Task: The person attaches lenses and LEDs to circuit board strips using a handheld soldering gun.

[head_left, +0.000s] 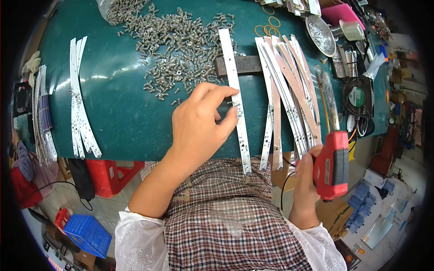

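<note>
A white LED strip point(231, 72) lies lengthwise in front of me, its far part across a dark metal bar point(250, 64). My left hand point(201, 119) is at the strip's left edge. Its thumb and index fingertips touch there, a gap between them; a small metal piece point(229, 102), perhaps a screw, shows in that gap. Low at the right, my right hand point(306, 183) grips a red-and-grey soldering gun point(332, 165), its metal front pointing away from me. To the strip's right lies a fanned bundle of LED strips point(289, 95), some showing brownish backs.
A big heap of small screws point(181, 49) spills from a plastic bag point(108, 11). Crossed LED strips point(79, 104) lie at left. Rubber bands point(271, 27), a metal dish point(321, 36) and a black fan point(358, 96) are at right. The green table's near edge point(122, 153) faces me.
</note>
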`<state>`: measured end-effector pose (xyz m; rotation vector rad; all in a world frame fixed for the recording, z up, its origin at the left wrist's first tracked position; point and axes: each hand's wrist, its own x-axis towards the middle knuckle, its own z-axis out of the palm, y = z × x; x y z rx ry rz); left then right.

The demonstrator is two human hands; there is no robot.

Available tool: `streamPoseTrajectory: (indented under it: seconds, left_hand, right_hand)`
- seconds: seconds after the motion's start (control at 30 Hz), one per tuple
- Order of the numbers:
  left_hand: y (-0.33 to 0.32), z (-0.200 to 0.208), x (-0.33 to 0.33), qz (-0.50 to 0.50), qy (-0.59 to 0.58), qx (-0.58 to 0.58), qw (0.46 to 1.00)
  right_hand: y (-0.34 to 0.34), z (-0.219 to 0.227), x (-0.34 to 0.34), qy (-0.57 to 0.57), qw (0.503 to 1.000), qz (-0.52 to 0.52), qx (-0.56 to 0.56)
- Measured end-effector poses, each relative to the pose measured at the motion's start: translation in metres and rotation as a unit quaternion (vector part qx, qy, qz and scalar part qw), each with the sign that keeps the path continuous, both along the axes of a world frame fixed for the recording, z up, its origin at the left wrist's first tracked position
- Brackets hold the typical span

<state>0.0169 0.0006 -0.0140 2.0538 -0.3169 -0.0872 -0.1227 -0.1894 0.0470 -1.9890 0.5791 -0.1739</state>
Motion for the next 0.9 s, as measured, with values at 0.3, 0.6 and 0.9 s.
streamPoseTrajectory:
  seconds: [0.3, 0.6, 0.9]
  left_hand:
    - [-0.004, 0.009, -0.011, -0.019, 0.063, -0.094, 0.993]
    - [0.089, 0.043, 0.028, 0.137, 0.01, 0.028, 0.99]
    - [0.223, 0.038, 0.06, 0.232, -0.002, 0.245, 0.941]
  right_hand:
    - [0.0, -0.028, 0.056, -0.122, 0.927, 0.105, -0.339]
    - [0.0, -0.038, 0.068, -0.083, 0.932, 0.056, -0.35]
    - [-0.001, -0.029, 0.072, -0.061, 0.939, 0.053, -0.334]
